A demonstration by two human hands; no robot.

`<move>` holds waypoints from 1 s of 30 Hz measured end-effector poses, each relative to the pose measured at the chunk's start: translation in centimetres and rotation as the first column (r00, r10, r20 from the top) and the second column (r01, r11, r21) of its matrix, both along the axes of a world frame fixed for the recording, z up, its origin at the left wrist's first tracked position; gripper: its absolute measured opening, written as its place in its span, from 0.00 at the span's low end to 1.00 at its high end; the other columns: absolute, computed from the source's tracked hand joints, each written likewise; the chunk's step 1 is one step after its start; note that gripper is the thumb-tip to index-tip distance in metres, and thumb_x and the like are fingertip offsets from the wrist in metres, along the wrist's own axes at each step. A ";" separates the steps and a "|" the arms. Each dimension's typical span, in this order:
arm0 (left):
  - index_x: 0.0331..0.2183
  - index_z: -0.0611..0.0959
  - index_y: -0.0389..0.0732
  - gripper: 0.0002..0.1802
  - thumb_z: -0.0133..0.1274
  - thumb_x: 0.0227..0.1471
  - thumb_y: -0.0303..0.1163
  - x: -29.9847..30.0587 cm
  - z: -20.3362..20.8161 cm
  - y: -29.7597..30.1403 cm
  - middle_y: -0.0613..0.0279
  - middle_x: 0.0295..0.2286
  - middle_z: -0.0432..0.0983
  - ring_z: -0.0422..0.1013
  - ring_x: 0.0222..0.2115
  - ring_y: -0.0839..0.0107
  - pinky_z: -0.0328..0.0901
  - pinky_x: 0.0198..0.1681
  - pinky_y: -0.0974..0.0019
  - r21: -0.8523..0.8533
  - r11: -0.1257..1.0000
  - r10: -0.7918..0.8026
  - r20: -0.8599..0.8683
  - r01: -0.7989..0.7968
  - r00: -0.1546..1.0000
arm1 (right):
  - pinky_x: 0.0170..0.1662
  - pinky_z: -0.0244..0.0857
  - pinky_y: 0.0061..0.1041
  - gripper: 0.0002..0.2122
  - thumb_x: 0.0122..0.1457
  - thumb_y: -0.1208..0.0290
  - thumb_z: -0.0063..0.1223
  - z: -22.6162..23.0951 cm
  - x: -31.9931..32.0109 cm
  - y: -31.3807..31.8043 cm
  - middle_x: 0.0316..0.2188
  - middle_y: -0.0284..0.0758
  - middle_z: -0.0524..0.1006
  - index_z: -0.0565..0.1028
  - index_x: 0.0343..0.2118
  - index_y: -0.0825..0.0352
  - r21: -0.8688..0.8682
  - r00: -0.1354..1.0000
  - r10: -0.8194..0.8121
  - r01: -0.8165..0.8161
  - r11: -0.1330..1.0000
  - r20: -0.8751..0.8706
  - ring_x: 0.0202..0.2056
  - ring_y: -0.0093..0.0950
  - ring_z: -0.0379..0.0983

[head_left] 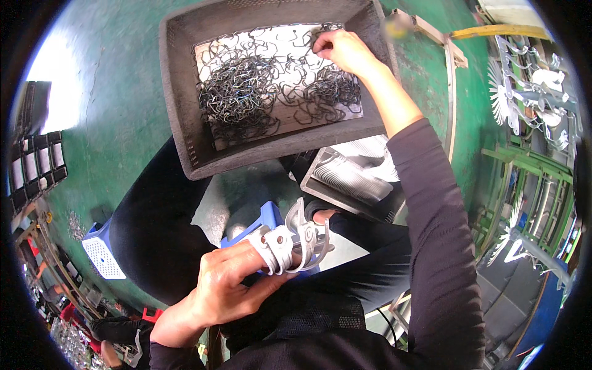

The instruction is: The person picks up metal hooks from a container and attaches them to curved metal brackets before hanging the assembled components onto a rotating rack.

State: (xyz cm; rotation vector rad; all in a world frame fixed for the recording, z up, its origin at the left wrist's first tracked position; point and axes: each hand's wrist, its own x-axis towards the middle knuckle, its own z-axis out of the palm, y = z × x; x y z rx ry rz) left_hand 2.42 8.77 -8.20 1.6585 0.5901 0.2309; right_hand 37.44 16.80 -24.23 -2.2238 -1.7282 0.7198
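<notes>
My left hand (231, 277) is closed around several curved silver metal pieces (280, 250) with round holes, stacked along the fingers above my lap. One piece (314, 243) at the right end of the stack flares out like a hook. My right hand (346, 50) reaches into the far right corner of a grey plastic crate (271, 161). Its fingertips are pinched together among dark bent wire pieces (324, 31); what they hold, if anything, is hidden. A large tangled heap of bent wires (237, 92) lies at the crate's left, and a smaller heap (336, 89) at its right.
Below the crate stands a second crate (354, 169) of shiny curved metal parts. A blue plastic stool (268, 216) is between my legs, and a blue-and-white perforated one (106, 253) to the left. Metal parts hang on green racks (527, 160) at the right.
</notes>
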 end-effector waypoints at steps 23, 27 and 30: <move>0.31 0.81 0.38 0.14 0.61 0.35 0.21 0.0 0.3 0.6 0.55 0.26 0.77 0.75 0.27 0.62 0.68 0.29 0.69 -0.045 0.998 -0.045 -0.028 0.043 0.999 | 0.59 0.50 0.33 0.28 0.49 0.81 0.37 3.4 -4.0 -0.3 0.60 0.49 0.47 0.54 0.57 0.69 -0.356 0.972 0.072 0.012 0.934 0.222 0.59 0.39 0.51; 0.31 0.81 0.37 0.14 0.61 0.35 0.21 -0.4 0.1 0.5 0.55 0.27 0.77 0.75 0.27 0.63 0.68 0.30 0.69 -0.038 0.999 -0.039 -0.027 0.038 0.999 | 0.56 0.54 0.32 0.23 0.48 0.78 0.44 3.4 -5.1 -2.9 0.54 0.45 0.60 0.64 0.51 0.68 -0.254 0.987 0.120 -0.090 0.963 0.106 0.54 0.40 0.59; 0.31 0.81 0.37 0.14 0.61 0.34 0.21 -0.6 0.1 0.5 0.55 0.27 0.77 0.75 0.28 0.62 0.69 0.31 0.69 -0.035 0.998 -0.047 -0.036 0.045 0.998 | 0.50 0.61 0.33 0.13 0.50 0.74 0.48 4.6 -3.7 -3.4 0.38 0.44 0.75 0.74 0.39 0.68 -0.312 0.985 0.125 -0.083 0.946 0.115 0.46 0.37 0.69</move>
